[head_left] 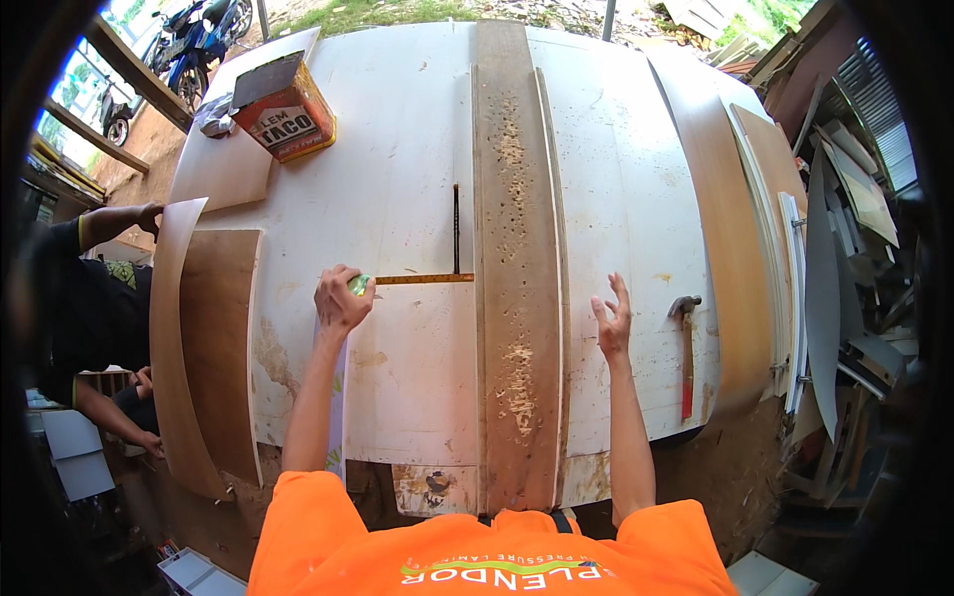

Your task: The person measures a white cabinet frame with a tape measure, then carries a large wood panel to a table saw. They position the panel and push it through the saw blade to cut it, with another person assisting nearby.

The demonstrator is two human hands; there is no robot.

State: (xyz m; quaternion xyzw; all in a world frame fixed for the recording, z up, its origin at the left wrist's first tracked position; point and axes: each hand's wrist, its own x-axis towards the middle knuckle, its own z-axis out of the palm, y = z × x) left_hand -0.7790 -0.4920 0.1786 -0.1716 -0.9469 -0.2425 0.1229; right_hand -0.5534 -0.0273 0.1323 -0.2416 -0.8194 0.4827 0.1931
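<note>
I have the wearer's left hand (340,298) left of the middle of my view, its fingers curled around a small green tape measure (359,285), gripping the case from above. The tape measure sits over the broad white boards (397,129), and its yellow blade (425,279) runs out to the right, nearly level, as far as the left edge of a long brown plank (502,189). That plank lies lengthwise down the middle, its face scarred with pale, rough patches. A thin dark strip (456,228) stretches away from the blade, close to the plank; I cannot tell if it is a rod or a slot. On the plank's other side I see the right hand (613,323) with its fingers spread and holding nothing; whether it touches the white surface I cannot tell. To its right lies a hammer (686,338), head away from the wearer, red grip end nearer. Beyond it, a tan sheet (730,248) curves along the right side of the boards. At the far left stands a red and orange tin (288,109). Below that, a co-worker in dark clothing (104,308) has both hands at a bowed brown sheet (179,348), just beside a flat brown panel (224,338).
</note>
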